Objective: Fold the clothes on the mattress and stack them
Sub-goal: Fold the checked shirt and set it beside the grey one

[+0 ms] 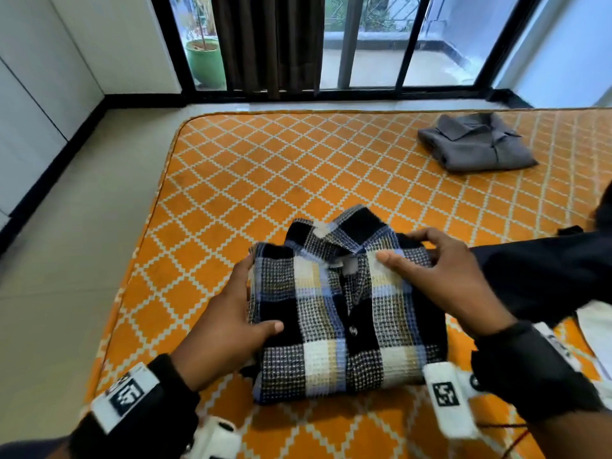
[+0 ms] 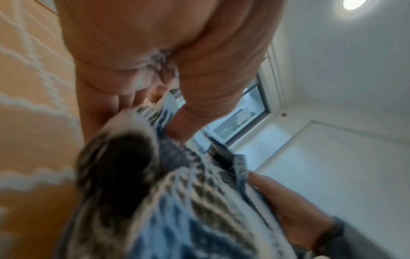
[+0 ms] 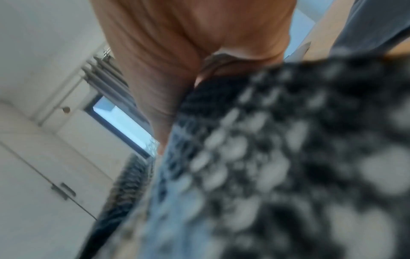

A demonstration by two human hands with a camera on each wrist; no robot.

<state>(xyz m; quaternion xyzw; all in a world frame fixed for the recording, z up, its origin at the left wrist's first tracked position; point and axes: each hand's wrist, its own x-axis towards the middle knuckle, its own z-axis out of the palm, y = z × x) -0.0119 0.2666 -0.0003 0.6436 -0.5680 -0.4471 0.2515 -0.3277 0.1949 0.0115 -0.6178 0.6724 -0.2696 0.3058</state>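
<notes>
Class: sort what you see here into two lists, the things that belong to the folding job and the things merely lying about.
Job:
checked shirt, gripped at its sides by left hand and right hand
folded grey shirt
dark garment
mattress

Lying about:
green plant pot
curtain

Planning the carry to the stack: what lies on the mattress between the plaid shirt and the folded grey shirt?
Nothing: in the head view only bare orange mattress separates the plaid shirt from the folded grey shirt.
</notes>
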